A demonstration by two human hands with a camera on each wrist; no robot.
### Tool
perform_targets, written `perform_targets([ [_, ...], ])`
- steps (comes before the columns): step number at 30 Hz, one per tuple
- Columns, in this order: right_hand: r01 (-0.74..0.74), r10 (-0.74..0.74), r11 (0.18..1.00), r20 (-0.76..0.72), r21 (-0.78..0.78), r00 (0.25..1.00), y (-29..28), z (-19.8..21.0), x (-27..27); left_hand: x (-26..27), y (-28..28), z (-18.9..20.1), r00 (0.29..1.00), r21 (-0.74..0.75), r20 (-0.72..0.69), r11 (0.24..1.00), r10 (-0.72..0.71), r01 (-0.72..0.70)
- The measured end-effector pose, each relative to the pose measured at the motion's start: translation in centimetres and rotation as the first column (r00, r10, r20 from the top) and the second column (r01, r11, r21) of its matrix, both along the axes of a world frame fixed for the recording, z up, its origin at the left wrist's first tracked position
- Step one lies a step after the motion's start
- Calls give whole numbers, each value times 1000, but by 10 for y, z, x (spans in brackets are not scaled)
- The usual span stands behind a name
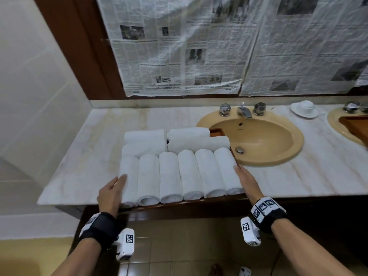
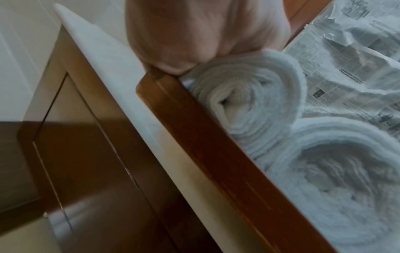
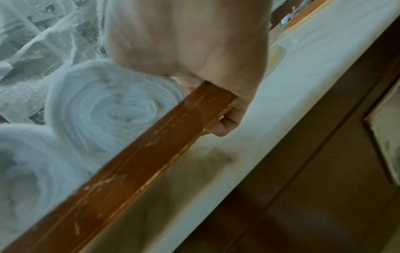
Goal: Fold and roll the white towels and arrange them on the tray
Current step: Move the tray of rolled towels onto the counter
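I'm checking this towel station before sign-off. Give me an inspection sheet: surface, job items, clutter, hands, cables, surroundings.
Surface: pale marble counter, stained; inset tan sink.
Job's things: wooden tray at the counter's front edge, filled with rolled white towels, six in front, four lying crosswise behind.
Clutter: white cup and saucer beside the taps.
Grippers: left hand at the tray's left end, touching the end roll; right hand holds the tray's right corner, fingers curled under its rim.
Cables: nothing seen.
Surroundings: newspaper covering the wall; tiled floor.
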State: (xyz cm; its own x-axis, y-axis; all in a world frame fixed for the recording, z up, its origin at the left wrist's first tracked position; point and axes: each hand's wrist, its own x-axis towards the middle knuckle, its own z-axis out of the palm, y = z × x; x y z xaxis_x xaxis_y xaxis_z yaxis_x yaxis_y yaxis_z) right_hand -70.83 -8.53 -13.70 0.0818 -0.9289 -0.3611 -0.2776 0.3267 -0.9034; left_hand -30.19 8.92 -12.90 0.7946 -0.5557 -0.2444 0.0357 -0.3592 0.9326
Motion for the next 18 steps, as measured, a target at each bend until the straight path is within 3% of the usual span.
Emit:
perform_targets([
  [9, -91, 95, 994, 73, -60, 993, 8, 7, 87, 79, 10, 7, 999, -28, 36, 999, 30, -29],
  [18, -119, 121, 991, 25, -62, 992, -32, -1, 148, 142, -26, -2, 998, -2, 4, 998, 64, -64],
])
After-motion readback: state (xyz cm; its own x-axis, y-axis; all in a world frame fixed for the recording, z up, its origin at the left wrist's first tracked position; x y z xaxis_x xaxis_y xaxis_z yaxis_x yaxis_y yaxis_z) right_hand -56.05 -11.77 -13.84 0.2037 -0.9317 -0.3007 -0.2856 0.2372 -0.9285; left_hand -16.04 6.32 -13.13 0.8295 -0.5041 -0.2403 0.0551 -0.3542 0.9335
